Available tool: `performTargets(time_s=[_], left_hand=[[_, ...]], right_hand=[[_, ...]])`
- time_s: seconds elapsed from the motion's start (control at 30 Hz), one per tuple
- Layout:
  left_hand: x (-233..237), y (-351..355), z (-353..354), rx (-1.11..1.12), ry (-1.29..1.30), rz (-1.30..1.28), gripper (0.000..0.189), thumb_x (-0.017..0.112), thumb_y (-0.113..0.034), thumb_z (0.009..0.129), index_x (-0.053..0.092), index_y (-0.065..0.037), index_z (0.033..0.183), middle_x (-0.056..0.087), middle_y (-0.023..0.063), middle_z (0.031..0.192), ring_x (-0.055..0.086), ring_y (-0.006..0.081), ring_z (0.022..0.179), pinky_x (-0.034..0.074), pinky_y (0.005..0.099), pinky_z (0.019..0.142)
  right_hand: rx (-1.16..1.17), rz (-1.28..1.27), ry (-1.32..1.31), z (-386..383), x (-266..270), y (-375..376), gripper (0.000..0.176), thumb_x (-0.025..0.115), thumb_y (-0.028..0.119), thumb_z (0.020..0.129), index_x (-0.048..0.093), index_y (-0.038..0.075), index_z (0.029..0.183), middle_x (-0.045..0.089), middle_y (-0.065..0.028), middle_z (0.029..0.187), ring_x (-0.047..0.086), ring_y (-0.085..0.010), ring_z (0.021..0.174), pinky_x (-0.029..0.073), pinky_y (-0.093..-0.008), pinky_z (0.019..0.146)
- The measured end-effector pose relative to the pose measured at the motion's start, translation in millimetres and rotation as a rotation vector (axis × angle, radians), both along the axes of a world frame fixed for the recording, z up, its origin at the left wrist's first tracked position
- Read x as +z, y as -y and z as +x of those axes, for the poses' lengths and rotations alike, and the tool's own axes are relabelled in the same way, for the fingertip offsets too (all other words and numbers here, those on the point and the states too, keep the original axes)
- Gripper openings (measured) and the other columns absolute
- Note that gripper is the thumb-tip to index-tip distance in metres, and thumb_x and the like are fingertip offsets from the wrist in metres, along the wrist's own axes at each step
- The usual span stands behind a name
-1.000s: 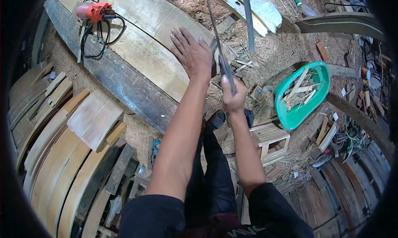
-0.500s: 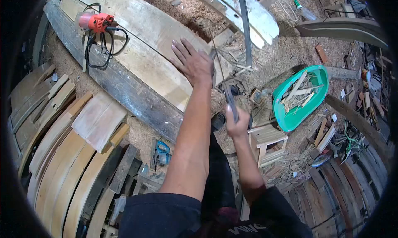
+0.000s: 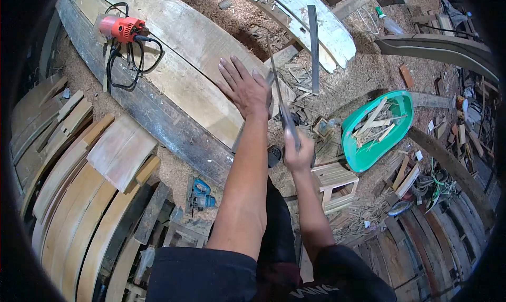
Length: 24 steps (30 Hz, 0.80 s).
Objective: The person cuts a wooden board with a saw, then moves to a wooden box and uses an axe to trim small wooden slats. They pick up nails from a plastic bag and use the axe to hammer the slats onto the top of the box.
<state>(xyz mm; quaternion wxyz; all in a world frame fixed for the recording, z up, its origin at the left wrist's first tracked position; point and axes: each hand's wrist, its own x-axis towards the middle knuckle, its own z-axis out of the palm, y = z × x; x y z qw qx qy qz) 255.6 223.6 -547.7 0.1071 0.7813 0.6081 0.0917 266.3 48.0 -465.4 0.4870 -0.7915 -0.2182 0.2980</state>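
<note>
My left hand [image 3: 246,91] lies on the long pale wooden board [image 3: 179,31], palm down with its fingers spread, near the board's right end. A handsaw [image 3: 280,94] is held in my right hand [image 3: 299,153], whose fingers wrap round its handle. The thin blade points away from me, close beside the board's end and just right of my left hand. Whether its teeth touch the wood I cannot tell. A dark worn plank [image 3: 153,120] runs along the near side of the pale board.
A red power tool [image 3: 124,28] with a looped black cable rests at the upper left. The green tub [image 3: 349,144] of wood scraps stands right, near a small wooden stool [image 3: 334,181]. A blue power tool [image 3: 202,194] and curved planks [image 3: 100,233] lie lower left.
My right hand and the saw have shifted slightly toward the lower left, with the blade at a somewhat different angle. My left hand stays on the board. The view has moved a little.
</note>
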Motion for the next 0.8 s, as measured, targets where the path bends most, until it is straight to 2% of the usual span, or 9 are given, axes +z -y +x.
performTargets(time_s=[0.1, 0.2, 0.3, 0.4, 0.5, 0.57, 0.67, 0.7, 0.8], left_hand=[[1, 4, -1, 0.002, -0.003, -0.008, 0.071, 0.044, -0.033, 0.093, 0.024, -0.002, 0.153, 0.015, 0.0229, 0.161, 0.013, 0.0354, 0.150, 0.003, 0.0558, 0.119], [4, 3, -1, -0.007, 0.005, -0.027, 0.071, 0.045, -0.032, 0.093, 0.024, -0.002, 0.153, 0.015, 0.0234, 0.161, 0.013, 0.0358, 0.150, 0.003, 0.0557, 0.119], [8, 6, -7, 0.001, 0.007, -0.050, 0.071, 0.045, -0.031, 0.093, 0.024, -0.002, 0.153, 0.015, 0.0237, 0.161, 0.014, 0.0360, 0.150, 0.003, 0.0555, 0.119], [7, 3, 0, 0.006, 0.015, -0.043, 0.071, 0.046, -0.030, 0.092, 0.024, -0.001, 0.153, 0.015, 0.0238, 0.161, 0.014, 0.0360, 0.150, 0.002, 0.0553, 0.119], [13, 3, 1, 0.004, 0.010, -0.051, 0.071, 0.046, -0.030, 0.092, 0.024, -0.001, 0.153, 0.015, 0.0237, 0.161, 0.014, 0.0360, 0.150, 0.002, 0.0551, 0.120], [9, 3, 0, 0.002, -0.005, -0.048, 0.071, 0.046, -0.030, 0.092, 0.024, -0.001, 0.153, 0.014, 0.0237, 0.161, 0.013, 0.0361, 0.150, 0.002, 0.0550, 0.120], [12, 2, -1, -0.002, 0.005, -0.057, 0.072, 0.046, -0.030, 0.092, 0.023, -0.002, 0.153, 0.014, 0.0238, 0.161, 0.013, 0.0362, 0.150, 0.002, 0.0551, 0.119], [13, 7, -5, -0.001, -0.003, -0.066, 0.072, 0.046, -0.031, 0.092, 0.023, -0.002, 0.153, 0.014, 0.0238, 0.161, 0.013, 0.0361, 0.150, 0.002, 0.0550, 0.120], [11, 3, 0, 0.007, 0.008, -0.054, 0.072, 0.047, -0.031, 0.092, 0.023, -0.003, 0.154, 0.014, 0.0233, 0.161, 0.013, 0.0357, 0.150, 0.003, 0.0546, 0.120]], right_hand=[[-0.068, -0.008, -0.113, 11, 0, -25, 0.028, 0.061, 0.019, 0.092, 0.058, 0.001, 0.071, 0.048, -0.0043, 0.053, 0.046, -0.0087, 0.050, 0.037, -0.0300, 0.047], [-0.098, -0.015, -0.091, -24, 31, 24, 0.032, 0.060, 0.020, 0.094, 0.054, 0.001, 0.068, 0.044, -0.0021, 0.052, 0.042, -0.0087, 0.051, 0.034, -0.0305, 0.047], [-0.092, -0.037, -0.138, -20, 34, 25, 0.032, 0.060, 0.020, 0.094, 0.054, 0.001, 0.069, 0.043, -0.0029, 0.052, 0.042, -0.0086, 0.051, 0.035, -0.0302, 0.047], [-0.044, -0.076, -0.094, 21, -1, -37, 0.031, 0.059, 0.020, 0.095, 0.057, 0.000, 0.071, 0.049, -0.0028, 0.054, 0.046, -0.0078, 0.052, 0.037, -0.0284, 0.048], [0.006, -0.009, 0.021, 14, 7, -26, 0.031, 0.059, 0.021, 0.095, 0.060, -0.001, 0.073, 0.050, -0.0038, 0.054, 0.048, -0.0074, 0.053, 0.039, -0.0278, 0.049], [-0.090, -0.114, -0.194, -12, 47, 6, 0.028, 0.059, 0.020, 0.094, 0.061, -0.001, 0.076, 0.049, -0.0038, 0.055, 0.047, -0.0076, 0.054, 0.038, -0.0283, 0.049], [-0.069, -0.088, -0.151, -21, 50, 35, 0.026, 0.060, 0.019, 0.093, 0.063, -0.001, 0.079, 0.048, -0.0038, 0.055, 0.047, -0.0075, 0.054, 0.038, -0.0279, 0.049], [-0.036, -0.126, -0.095, -11, 44, 20, 0.028, 0.059, 0.020, 0.094, 0.061, 0.000, 0.076, 0.046, -0.0015, 0.055, 0.044, -0.0072, 0.054, 0.036, -0.0284, 0.049], [-0.075, -0.064, -0.137, 23, 2, -46, 0.034, 0.058, 0.023, 0.096, 0.052, 0.001, 0.071, 0.039, -0.0032, 0.054, 0.038, -0.0091, 0.052, 0.033, -0.0315, 0.048]])
